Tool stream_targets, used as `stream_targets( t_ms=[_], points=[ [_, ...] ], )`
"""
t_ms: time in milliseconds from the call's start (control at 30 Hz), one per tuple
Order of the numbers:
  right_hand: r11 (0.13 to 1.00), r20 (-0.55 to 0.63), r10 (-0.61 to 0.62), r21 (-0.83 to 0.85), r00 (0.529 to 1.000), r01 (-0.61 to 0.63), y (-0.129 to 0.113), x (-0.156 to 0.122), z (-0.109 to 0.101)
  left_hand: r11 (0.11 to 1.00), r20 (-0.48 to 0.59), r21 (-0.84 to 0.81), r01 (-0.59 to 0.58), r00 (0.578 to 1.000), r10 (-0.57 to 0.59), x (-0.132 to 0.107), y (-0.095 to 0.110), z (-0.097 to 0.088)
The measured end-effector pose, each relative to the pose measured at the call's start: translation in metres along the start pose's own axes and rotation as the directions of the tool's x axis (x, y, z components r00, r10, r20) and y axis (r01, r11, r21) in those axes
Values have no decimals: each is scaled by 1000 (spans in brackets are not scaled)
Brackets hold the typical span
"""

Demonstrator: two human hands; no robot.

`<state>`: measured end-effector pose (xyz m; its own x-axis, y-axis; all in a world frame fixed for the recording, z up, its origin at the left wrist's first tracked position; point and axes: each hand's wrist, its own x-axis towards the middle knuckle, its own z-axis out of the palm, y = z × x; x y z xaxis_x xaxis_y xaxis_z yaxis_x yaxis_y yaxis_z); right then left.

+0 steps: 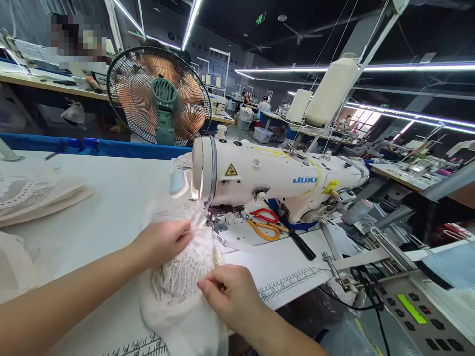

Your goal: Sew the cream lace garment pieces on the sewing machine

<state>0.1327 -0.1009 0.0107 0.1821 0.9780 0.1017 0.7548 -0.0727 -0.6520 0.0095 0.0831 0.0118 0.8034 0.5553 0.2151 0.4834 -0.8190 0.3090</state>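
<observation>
A white lace garment piece point(181, 274) lies on the table in front of the sewing machine point(256, 170), its far part running under the machine head. My left hand point(163, 242) pinches the lace close to the needle area. Nearer to me, my right hand point(230, 291) is closed on the right edge of the same piece, thumb against fingers. The needle and presser foot are mostly hidden by the machine head and cloth.
Red-handled scissors point(265, 215), orange-handled scissors point(263, 230) and a black-handled tool point(301, 245) lie right of the needle. More lace fabric point(33, 198) is at left. A fan point(159, 96) stands behind. A control box point(415, 311) sits at lower right.
</observation>
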Motion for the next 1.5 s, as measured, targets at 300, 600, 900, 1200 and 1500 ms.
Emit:
stream_targets(
  t_ms=[300, 600, 900, 1200, 1500],
  points=[
    [992, 73, 94, -93, 993, -87, 13, -2, -10, 928, 103, 325, -182, 982, 157, -25, 10, 16],
    [985, 120, 142, -113, 983, -129, 15, 8, -19, 934, 296, 357, -23, 951, -90, 0, 40, -3],
    [984, 124, 172, -71, 977, -164, 14, 21, -23, 932, 395, 361, 34, 900, -185, 12, 46, -14],
    [970, 180, 237, 19, 955, -244, 13, 23, -22, 952, 462, 264, 153, 847, -264, 18, 44, -15],
    [957, 188, 284, -2, 940, -289, 11, 26, -23, 968, 413, 204, 148, 883, -222, 19, 40, -16]
  ],
)
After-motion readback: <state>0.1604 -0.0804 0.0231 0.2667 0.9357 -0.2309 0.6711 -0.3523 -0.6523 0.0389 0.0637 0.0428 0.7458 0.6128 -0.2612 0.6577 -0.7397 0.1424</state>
